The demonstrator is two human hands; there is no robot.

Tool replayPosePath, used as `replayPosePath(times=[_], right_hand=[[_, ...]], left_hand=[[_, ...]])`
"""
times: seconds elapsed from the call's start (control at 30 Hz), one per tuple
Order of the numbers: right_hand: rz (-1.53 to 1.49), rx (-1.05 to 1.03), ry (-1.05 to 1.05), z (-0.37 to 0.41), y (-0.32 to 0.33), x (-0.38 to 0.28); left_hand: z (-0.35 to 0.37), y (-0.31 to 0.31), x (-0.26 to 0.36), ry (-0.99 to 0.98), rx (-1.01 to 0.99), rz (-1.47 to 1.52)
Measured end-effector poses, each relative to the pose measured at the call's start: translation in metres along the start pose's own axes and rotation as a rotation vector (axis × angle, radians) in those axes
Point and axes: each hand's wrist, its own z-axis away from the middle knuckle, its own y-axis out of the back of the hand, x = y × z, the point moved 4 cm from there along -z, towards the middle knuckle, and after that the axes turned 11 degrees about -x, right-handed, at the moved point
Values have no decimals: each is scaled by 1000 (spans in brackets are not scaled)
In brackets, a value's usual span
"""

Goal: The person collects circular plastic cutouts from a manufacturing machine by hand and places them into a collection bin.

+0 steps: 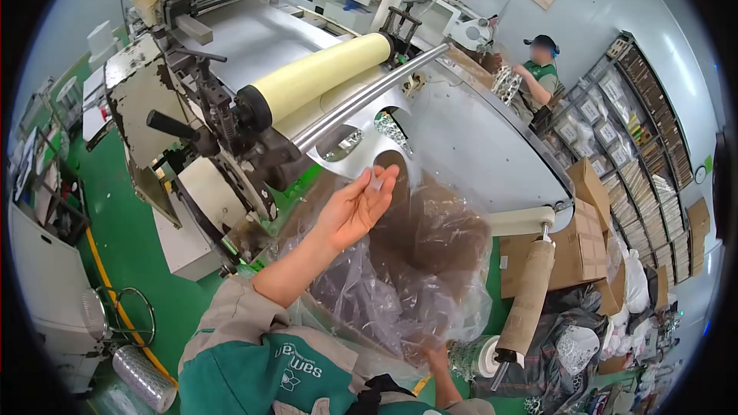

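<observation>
My left hand [357, 209] is raised with the palm toward me, its thumb and fingers pinched on something small and whitish that I cannot make out. Right above it hangs a silvery sheet [360, 117] with large round cut-outs, coming off the machine beneath a metal bar. Below stands a brown cardboard box lined with a clear plastic bag [369, 292], wrinkled and spilling over the rim. Down at the near right edge of that box, my right hand [436, 356] grips the bag's edge, its fingers partly covered by the plastic.
A yellow roller [323, 77] and a steel bar [369, 100] cross the machine ahead. To the right, a brown cardboard-covered roll [530, 300] juts out near stacked cartons [565, 250]. A co-worker [538, 73] handles perforated material at the back right. A stool [123, 315] stands left.
</observation>
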Motion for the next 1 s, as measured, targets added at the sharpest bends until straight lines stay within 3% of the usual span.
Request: replayPosePath(times=[0.07,0.1,0.17,0.2,0.23,0.3,0.33,0.37,0.43,0.47,0.5,0.53,0.6,0.63,0.73,0.83,0.9,0.93,1.0], right_hand=[[102,219,79,26,47,-14],[39,306,111,-29,-81,-60],[245,694,95,-14,-45,-128],[167,561,10,-1,-21,-168],[305,495,-52,-13,-18,-170],[570,346,-185,-32,-7,-159],[578,265,-271,-22,3,-187],[655,310,-270,-16,12,-201],[818,401,-232,-21,25,-235],[645,425,-141,-14,24,-280],[460,389,156,-44,25,-280],[303,248,264,-61,17,-307],[-390,-154,407,-129,-18,-317],[-531,-315,227,-153,-37,-326],[-1033,-457,-27,-239,-102,-326],[-1430,-628,-56,-263,-142,-364],[-1564,-531,-16,-287,-161,-356],[-1624,-475,12,-296,-165,-355],[-1433,-426,123,-299,-150,-340]], left_hand=[[12,29,-26,72,-4,-86],[36,18,53,192,296,-678],[50,78,49,239,430,-884],[59,108,49,341,497,-1182],[72,131,67,454,573,-1518],[100,170,95,399,574,-1897],[102,181,110,341,664,-1964],[104,189,117,278,766,-2016],[85,187,127,136,703,-2027],[74,191,131,46,648,-1995],[63,197,135,-42,589,-1964],[52,213,139,-73,530,-1971],[36,243,142,-105,748,-1866],[31,255,139,-117,855,-1807],[14,254,106,-94,753,-1404],[11,231,74,-79,709,-1193],[20,231,71,18,713,-1354],[19,220,70,176,691,-1485],[2,188,69,87,671,-1815]])
